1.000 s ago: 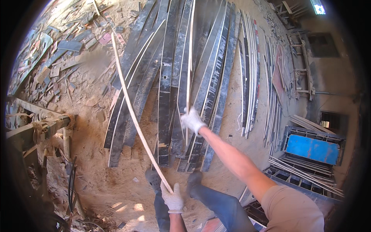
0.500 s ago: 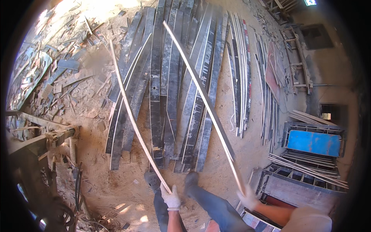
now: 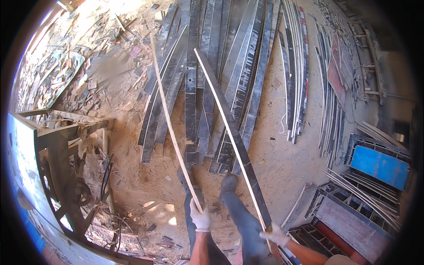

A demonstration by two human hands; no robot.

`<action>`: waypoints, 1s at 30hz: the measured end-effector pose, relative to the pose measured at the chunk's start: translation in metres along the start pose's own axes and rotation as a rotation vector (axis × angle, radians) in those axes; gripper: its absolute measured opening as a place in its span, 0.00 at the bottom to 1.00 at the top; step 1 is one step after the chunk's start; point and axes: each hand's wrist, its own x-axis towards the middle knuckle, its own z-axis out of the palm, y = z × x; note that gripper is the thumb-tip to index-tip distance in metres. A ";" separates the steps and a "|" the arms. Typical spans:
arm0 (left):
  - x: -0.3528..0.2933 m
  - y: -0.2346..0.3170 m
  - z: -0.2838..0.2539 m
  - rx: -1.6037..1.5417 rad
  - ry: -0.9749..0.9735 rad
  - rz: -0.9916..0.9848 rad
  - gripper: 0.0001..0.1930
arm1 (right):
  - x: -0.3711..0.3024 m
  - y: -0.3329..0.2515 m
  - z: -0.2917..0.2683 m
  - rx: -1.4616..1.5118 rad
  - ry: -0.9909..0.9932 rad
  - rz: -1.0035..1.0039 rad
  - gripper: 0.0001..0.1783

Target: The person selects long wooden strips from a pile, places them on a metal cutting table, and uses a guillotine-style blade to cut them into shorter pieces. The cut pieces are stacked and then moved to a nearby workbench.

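Observation:
My left hand (image 3: 200, 217), in a pale work glove, is closed around the near end of a long thin wooden strip (image 3: 170, 128) that slants away to the far left. My right hand (image 3: 275, 235), gloved too, grips a long plywood strip (image 3: 251, 176) near its near end. That strip is wider, with a dark face and a pale cut edge. Both strips reach out over a pile of dark plywood planks (image 3: 191, 88) lying on the sandy ground beyond my feet.
At the left stands a machine frame (image 3: 95, 126) beside a large pale panel (image 3: 33, 154). Scrap wood (image 3: 81, 81) litters the far left ground. More strips (image 3: 296, 79) lie to the right. Metal-framed panels, one blue (image 3: 380, 165), are stacked at the right.
My view has shifted left and down. The strip in my right hand has turned to show more of its dark face, and its far end sits lower in view. Both hands keep their hold.

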 end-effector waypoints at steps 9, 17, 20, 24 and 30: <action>-0.029 0.054 -0.031 0.128 0.012 0.050 0.32 | 0.039 -0.125 -0.018 -0.330 0.582 -0.212 0.42; -0.032 0.136 -0.069 0.223 0.050 0.417 0.34 | -0.205 0.007 -0.232 -1.089 0.624 -0.448 0.18; -0.025 0.124 -0.071 0.266 -0.148 0.552 0.34 | -0.253 0.027 -0.341 -1.673 0.648 -0.660 0.21; -0.069 0.144 -0.080 0.118 -0.610 0.171 0.32 | -0.314 -0.141 -0.387 -1.970 0.416 -0.521 0.20; -0.195 0.055 -0.074 -0.075 -0.912 -0.160 0.27 | -0.286 -0.318 -0.448 -2.022 0.967 -1.385 0.19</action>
